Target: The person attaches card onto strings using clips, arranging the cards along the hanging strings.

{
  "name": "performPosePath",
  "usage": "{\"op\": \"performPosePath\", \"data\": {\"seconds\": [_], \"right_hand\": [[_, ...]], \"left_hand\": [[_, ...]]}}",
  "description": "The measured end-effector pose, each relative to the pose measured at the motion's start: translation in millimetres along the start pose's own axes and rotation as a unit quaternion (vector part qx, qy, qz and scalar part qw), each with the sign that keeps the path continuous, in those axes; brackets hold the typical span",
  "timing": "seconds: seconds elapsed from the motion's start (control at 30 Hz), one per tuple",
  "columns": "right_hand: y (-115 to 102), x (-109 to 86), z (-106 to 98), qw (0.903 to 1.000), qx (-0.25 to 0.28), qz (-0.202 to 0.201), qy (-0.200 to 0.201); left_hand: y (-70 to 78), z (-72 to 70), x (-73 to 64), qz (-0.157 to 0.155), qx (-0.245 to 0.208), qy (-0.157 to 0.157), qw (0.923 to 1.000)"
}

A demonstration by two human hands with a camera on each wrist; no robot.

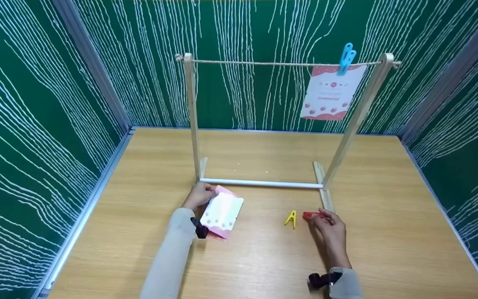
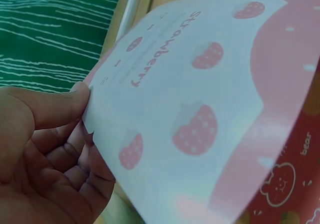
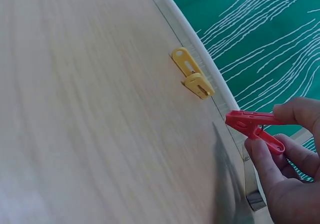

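Right hand [image 1: 331, 230]: fingers [image 3: 295, 115] pinch a red clothespin [image 3: 252, 126] just above the surface [image 1: 264, 257], beside a yellow clothespin [image 1: 291, 218] lying flat.

Left hand [image 1: 199, 195]: thumb and fingers [image 2: 60, 106] grip a strawberry-print card [image 2: 200, 114] by its edge, lifted off a second pink card [image 2: 290, 184].

Beyond: wooden rack [image 1: 191, 120] with string [image 1: 264, 63]; a blue clothespin [image 1: 346, 58] holds a hung card [image 1: 332, 93].

Handling, by judgement: squeeze the red clothespin at its tail ends so the jaws open fully; keep the card's top edge level.

Not legible: small print; the lower card's full extent.
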State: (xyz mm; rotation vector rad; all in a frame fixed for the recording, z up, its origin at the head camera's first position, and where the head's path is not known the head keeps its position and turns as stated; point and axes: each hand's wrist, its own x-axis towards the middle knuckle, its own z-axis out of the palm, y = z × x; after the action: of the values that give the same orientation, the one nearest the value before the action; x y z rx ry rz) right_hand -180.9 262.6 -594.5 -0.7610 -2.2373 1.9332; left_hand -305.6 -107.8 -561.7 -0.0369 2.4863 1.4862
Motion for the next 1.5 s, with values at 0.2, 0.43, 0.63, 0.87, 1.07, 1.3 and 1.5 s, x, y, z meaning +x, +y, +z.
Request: {"op": "performPosePath", "data": {"seconds": [0.2, 0.43, 0.63, 0.87, 1.07, 1.3, 1.5], "right_hand": [[-3.0, -0.7, -0.6, 0.9989, 0.036, -0.030, -0.002], [-12.7, -0.2, -2.3, 0.9968, 0.069, -0.028, -0.029], [-22.3, 2.7, -2.9, 0.9967, 0.069, 0.005, -0.042], [-31.2, 7.1, -3.1, 0.9956, 0.075, 0.035, -0.046], [-37.6, 10.0, -2.8, 0.9966, 0.069, 0.026, -0.038], [-40.3, 12.4, -0.3, 0.9967, 0.044, -0.068, -0.004], [-52.0, 11.4, -0.5, 0.9975, 0.053, -0.037, -0.028]], "left_hand": [[3.4, 2.2, 1.2, 0.020, -0.007, -0.003, 0.9998], [10.2, 5.0, 2.0, 0.002, -0.012, -0.009, 0.9999], [18.0, 6.3, 1.7, -0.002, -0.041, -0.013, 0.9991], [25.5, 8.3, 3.4, 0.034, -0.067, -0.006, 0.9971], [35.5, 13.4, 5.3, 0.046, -0.050, 0.027, 0.9973], [44.4, 16.9, 5.3, 0.093, -0.049, 0.056, 0.9929], [55.4, 18.0, 5.2, 0.092, -0.045, 0.076, 0.9918]]}}
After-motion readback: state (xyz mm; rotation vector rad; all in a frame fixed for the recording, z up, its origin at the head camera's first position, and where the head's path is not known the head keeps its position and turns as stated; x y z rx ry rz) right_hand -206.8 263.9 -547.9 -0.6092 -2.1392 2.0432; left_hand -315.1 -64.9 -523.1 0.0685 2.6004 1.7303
